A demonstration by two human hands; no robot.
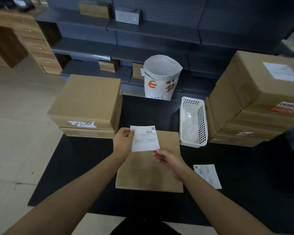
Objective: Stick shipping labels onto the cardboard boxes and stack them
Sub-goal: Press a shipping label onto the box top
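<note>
Two bare forearms reached up from the bottom edge over the black desk (85, 160), the left hand (123, 140) pinching a shipping label (145, 139) by its left edge while the right hand (168, 159) gripped its lower right corner, holding it above the flat cardboard box (148, 177). The label's print was too small to read. A second label (208, 175) lay at 3 o'clock, stacked boxes (87, 106) at 10 o'clock, and a taller stack (255, 102), cut off by the frame, at 2 o'clock.

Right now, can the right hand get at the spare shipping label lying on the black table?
Probably yes. The right hand hovers just left of the spare shipping label, which lies flat on the black table with nothing on it or between them, though its fingers pinch the held label.
</note>
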